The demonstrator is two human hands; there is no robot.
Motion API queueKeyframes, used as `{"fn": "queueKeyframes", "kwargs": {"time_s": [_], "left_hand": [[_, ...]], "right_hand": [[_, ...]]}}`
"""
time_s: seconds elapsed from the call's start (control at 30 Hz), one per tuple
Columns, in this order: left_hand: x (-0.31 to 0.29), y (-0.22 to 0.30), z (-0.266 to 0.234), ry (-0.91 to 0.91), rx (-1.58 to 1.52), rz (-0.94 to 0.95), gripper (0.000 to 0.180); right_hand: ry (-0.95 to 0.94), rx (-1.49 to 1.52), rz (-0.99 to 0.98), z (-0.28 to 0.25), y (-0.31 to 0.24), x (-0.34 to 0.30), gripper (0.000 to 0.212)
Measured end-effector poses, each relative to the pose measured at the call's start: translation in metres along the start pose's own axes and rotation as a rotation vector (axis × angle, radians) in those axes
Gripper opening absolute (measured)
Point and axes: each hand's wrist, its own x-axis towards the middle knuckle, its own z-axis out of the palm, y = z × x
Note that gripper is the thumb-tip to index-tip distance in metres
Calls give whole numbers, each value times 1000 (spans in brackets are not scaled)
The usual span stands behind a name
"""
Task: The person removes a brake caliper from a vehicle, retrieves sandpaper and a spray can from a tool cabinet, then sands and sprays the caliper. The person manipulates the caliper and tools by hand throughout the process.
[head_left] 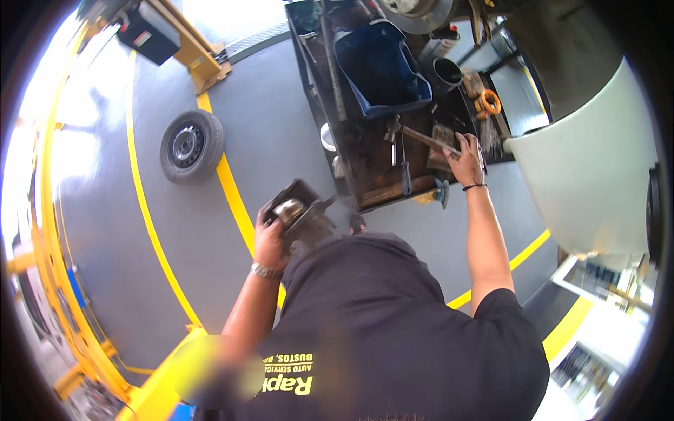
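Note:
My left hand (270,242) is closed around a dark, blocky metal part with a shiny round piece in it, which looks like a brake caliper (302,214). I hold this part in the air, left of the work cart (365,198). At the cart's right side my right hand (466,163) grips the handle end of a hammer (421,138). The hammer's head points left, over the cart top. Just below the hammer lies a screwdriver (406,181) with a dark handle.
A blue cut-open plastic container (382,67) sits on the cart, beside a metal can (446,72) and an orange ring-shaped roll (488,103). A wheel (193,146) lies on the floor at left. A pale vehicle panel (597,161) bounds the right. Yellow lift posts (196,52) stand farther left.

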Motion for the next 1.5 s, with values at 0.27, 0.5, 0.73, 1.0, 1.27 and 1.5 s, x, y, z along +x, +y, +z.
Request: {"fn": "queueKeyframes", "kwargs": {"time_s": [0.27, 0.5, 0.73, 1.0, 1.27, 1.5], "left_hand": [[123, -7, 94, -325, 580, -218, 54], [154, -48, 151, -571, 1126, -26, 48], [179, -88, 168, -759, 1177, 22, 49], [191, -110, 157, -698, 1491, 504, 54], [166, -93, 140, -636, 1504, 713, 48], [186, -43, 138, -426, 1231, 372, 30]], "right_hand": [[-343, 764, 753, -13, -234, -80, 83], [-296, 411, 432, -6, -213, -92, 97], [-132, 372, 514, 19, -200, -86, 79], [-282, 365, 732, 35, -188, -60, 46], [-388, 155, 809, 41, -185, -23, 42], [-289, 141, 885, 32, -177, -28, 33]]}}
